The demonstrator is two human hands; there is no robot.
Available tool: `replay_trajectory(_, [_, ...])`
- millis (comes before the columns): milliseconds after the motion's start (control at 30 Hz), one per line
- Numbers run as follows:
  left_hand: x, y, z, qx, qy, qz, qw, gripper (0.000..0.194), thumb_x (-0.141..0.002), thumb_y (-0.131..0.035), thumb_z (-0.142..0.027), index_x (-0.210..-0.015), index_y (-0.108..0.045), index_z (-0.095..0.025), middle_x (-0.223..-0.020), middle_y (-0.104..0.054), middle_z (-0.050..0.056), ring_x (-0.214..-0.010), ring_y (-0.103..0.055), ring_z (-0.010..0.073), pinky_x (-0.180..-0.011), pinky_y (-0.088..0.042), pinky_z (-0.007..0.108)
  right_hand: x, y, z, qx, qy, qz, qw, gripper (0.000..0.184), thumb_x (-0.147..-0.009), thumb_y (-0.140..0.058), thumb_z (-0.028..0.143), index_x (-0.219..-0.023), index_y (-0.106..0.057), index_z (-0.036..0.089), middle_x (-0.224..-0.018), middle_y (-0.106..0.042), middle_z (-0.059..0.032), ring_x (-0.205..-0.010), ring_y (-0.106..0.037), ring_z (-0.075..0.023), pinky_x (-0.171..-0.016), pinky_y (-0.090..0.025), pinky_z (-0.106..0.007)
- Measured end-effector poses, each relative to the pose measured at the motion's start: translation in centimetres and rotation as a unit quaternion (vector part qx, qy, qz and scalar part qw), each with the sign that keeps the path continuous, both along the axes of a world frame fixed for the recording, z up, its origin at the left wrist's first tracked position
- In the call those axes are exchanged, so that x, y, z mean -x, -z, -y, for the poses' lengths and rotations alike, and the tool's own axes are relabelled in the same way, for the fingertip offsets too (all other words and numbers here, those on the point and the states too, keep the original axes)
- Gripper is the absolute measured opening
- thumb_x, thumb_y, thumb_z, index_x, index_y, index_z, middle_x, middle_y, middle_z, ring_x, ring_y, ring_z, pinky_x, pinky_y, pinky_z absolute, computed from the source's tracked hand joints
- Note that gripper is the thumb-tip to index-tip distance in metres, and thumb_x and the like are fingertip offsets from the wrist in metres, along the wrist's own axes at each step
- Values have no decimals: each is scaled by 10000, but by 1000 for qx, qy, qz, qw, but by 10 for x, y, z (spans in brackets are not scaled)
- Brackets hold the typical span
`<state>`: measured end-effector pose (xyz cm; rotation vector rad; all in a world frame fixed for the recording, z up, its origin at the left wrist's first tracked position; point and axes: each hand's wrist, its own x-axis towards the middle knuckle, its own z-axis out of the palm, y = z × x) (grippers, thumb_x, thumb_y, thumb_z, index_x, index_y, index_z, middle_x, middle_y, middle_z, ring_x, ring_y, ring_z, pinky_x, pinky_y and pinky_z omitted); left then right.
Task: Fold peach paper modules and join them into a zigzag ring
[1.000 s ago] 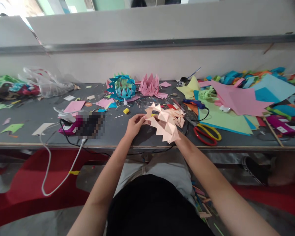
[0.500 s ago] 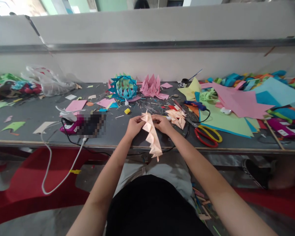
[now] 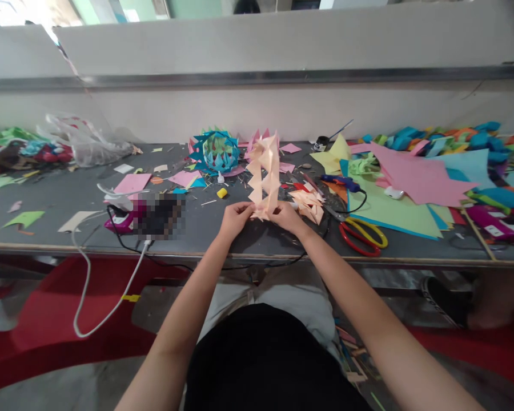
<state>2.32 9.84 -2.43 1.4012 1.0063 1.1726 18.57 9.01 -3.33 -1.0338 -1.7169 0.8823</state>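
Left hand (image 3: 236, 220), right hand (image 3: 286, 217): fingers pinching 6 o'clock end of peach paper loop (image 3: 273, 171) over worktop (image 3: 203, 225). Scissors (image 3: 345, 220) at loop's 4 o'clock; blue paper ring (image 3: 219, 165), 10 o'clock.

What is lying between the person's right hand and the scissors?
In the head view, folded peach pieces lie between the right hand and the scissors; a black cable also runs there.

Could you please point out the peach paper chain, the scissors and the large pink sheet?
Peach paper chain (image 3: 273, 169), head view: its right-hand side.
Scissors (image 3: 345, 220), head view: where the handles meet.
Large pink sheet (image 3: 428, 174), head view: its middle.
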Motion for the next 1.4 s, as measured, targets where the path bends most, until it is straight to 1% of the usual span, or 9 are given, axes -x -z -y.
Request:
replay_trajectory(133, [4, 5, -2, -3, -16, -8, 1000, 202, -585, -688, -292, -673, -669, -111, -603, -634, 15, -572, -558, 127, -527, -433, 216, -1, 3, -1, -42, -11, 38, 998, 196, -642, -657, 286, -810, -700, 195, -888, -649, -43, -750, -596, -168, -641, -459, -266])
replay_trajectory(267, [4, 6, -2, 0, -28, -14, 1000, 201, -618, -673, -293, -725, -684, -123, -665, -662, 34, -634, -577, 145, -548, -450, 219, -1, 2, -2, -78, -21, 48, 996, 170, -694, -624, 263, -840, -706, 238, -946, -648, -30, -876, -586, -177, -795, -435, -303])
replay_trajectory(500, [0, -2, 2, 1, -28, -12, 1000, 304, -638, -660, -348, -844, -697, -127, -731, -686, 40, -613, -584, 145, -553, -487, 257, -4, 1, -2, 3, 13, 9, 1000, 235, -724, -579, 360, -766, -700, 163, -798, -673, -47, -776, -600, -207, -711, -454, -319])
replay_trajectory(667, [-1, -1, 3, -40, -7, -9, 999, 352, -622, -680, -373, -894, -695, -150, -788, -698, 48, -644, -589, 140, -581, -484, 252, -5, 1, -4, 61, 25, -45, 997, 314, -690, -592, 434, -801, -676, 152, -746, -670, -36, -733, -599, -200, -663, -453, -309])
replay_trajectory(800, [1, 0, 2, -72, -16, -32, 997, 314, -630, -678, -336, -879, -701, -148, -780, -702, 53, -604, -573, 130, -584, -472, 251, -4, -4, -1, 57, 36, -47, 997, 251, -668, -618, 393, -771, -667, 170, -804, -675, -38, -804, -598, -202, -718, -451, -310])
replay_trajectory(933, [2, 1, 1, -102, -31, -58, 993, 275, -662, -650, -324, -872, -706, -155, -725, -699, 47, -582, -567, 128, -578, -462, 247, -1, -12, 6, 59, 41, -71, 995, 217, -645, -640, 371, -734, -651, 173, -764, -672, -33, -747, -603, -185, -691, -460, -297])
replay_trajectory(1033, [2, 3, 0, -108, -34, -59, 992, 277, -680, -637, -341, -877, -705, -157, -704, -693, 42, -559, -555, 122, -564, -461, 246, 2, -14, 7, 54, 51, -91, 993, 250, -609, -674, 392, -695, -632, 160, -712, -662, -28, -724, -603, -191, -684, -466, -304])
replay_trajectory(1233, [2, 4, 2, -132, -50, -74, 987, 276, -706, -611, -354, -882, -703, -162, -699, -691, 33, -569, -567, 126, -573, -471, 246, 7, -8, 1, 85, 20, -164, 983, 345, -543, -712, 454, -697, -568, 181, -707, -664, -21, -729, -625, -189, -747, -480, -337])
replay_trajectory(1400, [1, 4, 4, -133, -58, -72, 987, 262, -676, -639, -343, -843, -709, -154, -767, -704, 58, -628, -609, 156, -611, -494, 272, 8, -4, -1, 81, 46, -186, 978, 465, -493, -748, 441, -816, -514, 204, -708, -658, -1, -699, -635, -177, -715, -494, -326])
